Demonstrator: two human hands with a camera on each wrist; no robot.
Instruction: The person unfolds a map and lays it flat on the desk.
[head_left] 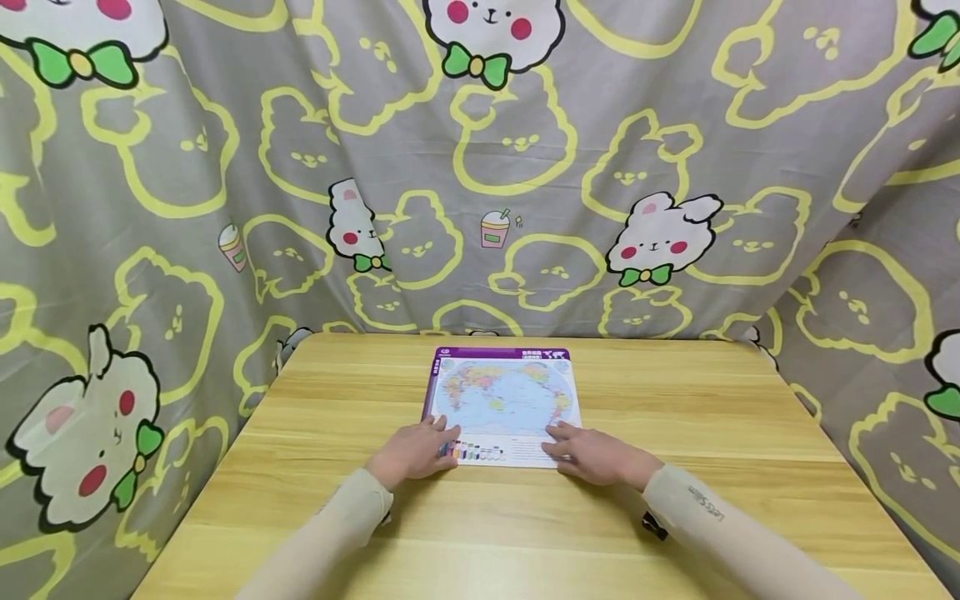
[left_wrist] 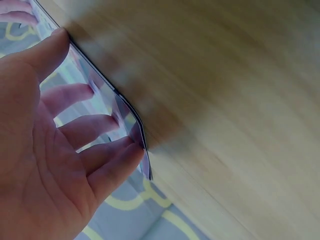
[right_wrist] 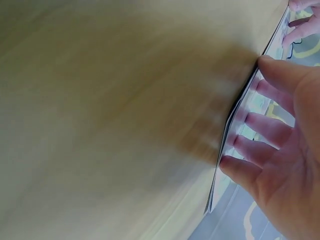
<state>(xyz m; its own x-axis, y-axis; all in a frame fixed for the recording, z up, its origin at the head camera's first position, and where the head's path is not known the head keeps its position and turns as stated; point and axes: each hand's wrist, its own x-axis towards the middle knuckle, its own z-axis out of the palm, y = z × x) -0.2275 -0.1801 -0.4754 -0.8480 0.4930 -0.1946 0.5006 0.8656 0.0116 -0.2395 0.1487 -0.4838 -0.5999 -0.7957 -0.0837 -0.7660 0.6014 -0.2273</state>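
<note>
A glossy world map sheet [head_left: 501, 404] with a purple border lies flat on the table, its coloured continents facing up. My left hand [head_left: 417, 448] rests on its lower left corner, fingertips touching the top surface. On the opposite lower corner rests my right hand [head_left: 598, 455], fingers spread and lightly bent. In the left wrist view the thumb of the left hand [left_wrist: 55, 145] sits at the sheet's near edge. The right wrist view has the right hand [right_wrist: 285, 142] in a like pose, with the sheet's edge looking layered [right_wrist: 227, 125].
The wooden table [head_left: 690, 400] extends around the sheet on all sides. A grey curtain [head_left: 525, 192] with yellow outlines and cartoon rabbits hangs behind the table and along both sides. A small black item [head_left: 654, 526] shows under the right wrist.
</note>
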